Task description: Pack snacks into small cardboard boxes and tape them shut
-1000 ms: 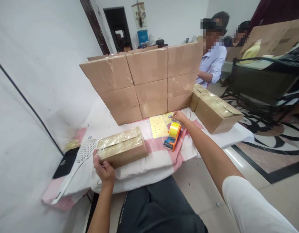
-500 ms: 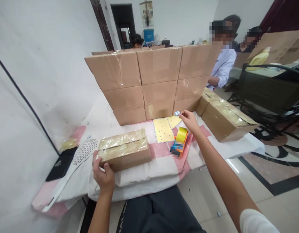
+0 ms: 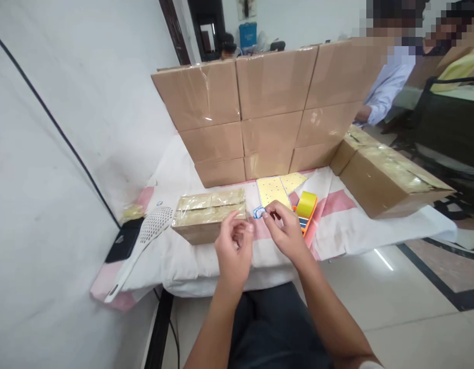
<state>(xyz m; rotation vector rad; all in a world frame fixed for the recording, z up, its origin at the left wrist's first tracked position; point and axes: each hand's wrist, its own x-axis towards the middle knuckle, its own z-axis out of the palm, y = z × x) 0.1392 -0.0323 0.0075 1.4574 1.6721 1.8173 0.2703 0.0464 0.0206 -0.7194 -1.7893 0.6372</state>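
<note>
A wall of stacked cartons (image 3: 273,110) backs the cloth-covered table (image 3: 344,230). The right hand (image 3: 285,233) pinches a small sticker (image 3: 259,212) beside the taped box (image 3: 210,220); the left hand (image 3: 233,251) hovers half-curled, empty. That sticker could fold onto itself.

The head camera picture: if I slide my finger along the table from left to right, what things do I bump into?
Black phone → white slotted spatula → taped cardboard box → small blue-and-white sticker pinched in the right hand → yellow tape dispenser → big taped cardboard box.
</note>
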